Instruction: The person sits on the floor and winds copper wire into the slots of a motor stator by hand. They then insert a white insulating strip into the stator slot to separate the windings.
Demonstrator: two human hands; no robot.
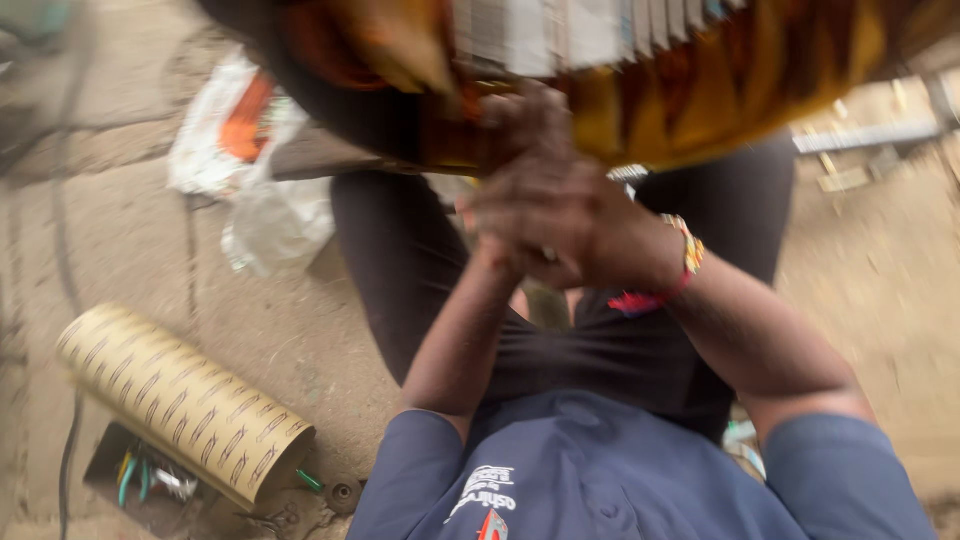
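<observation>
Starting at the far left of our hands, we see a tan patterned cardboard roll (185, 400) lying on the dirt floor (300, 330), its long axis slanting down to the right, with a dark tray of small tools (150, 478) beneath it. Up-left of the hands sits a crumpled white and orange plastic bag (250, 160). Our left hand (520, 125) reaches up, curled against the underside of the orange-brown wound motor core with grey slotted laminations (700, 70), directly above and touching it. Our right hand (565, 225), wearing a beaded bracelet (688, 255), sits just below the left, closed like a fist; blur hides whether it grips anything.
</observation>
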